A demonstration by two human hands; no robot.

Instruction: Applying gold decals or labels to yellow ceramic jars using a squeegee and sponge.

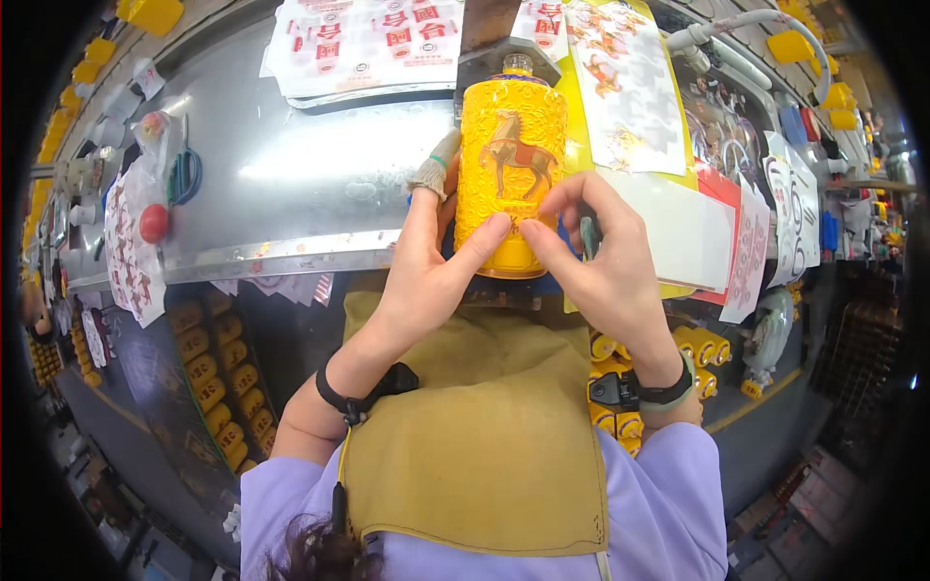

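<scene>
Head view, person at a metal workbench.

Left hand: forearm enters from lower left, black strap at the wrist, wrist bent up. Thumb stretched right, tip pressed on the lower front of the yellow bottle. Index finger wears a knitted fingertip cover and runs up the bottle's left flank. The other fingers are hidden behind the bottle. Hand wrapped partway round the bottle from its left side, holding it.

Right hand: forearm enters from lower right, dark band at the wrist. Thumb tip presses the lower front of the bottle, just beside the left thumb tip. Index finger arches over toward the bottle's right edge. The curled remaining fingers enclose a small grey-green tool; only a short part of it shows, kind cannot be told.

Bottle: sits between the two hands, directly above both thumbs, base near the bench edge. Embossed yellow body, brown horse relief facing the camera. Long axis runs away from the person; neck and cap point to the far side of the bench, base toward the tan apron.

Right of the grip: white printed sheets, yellow backing.
</scene>
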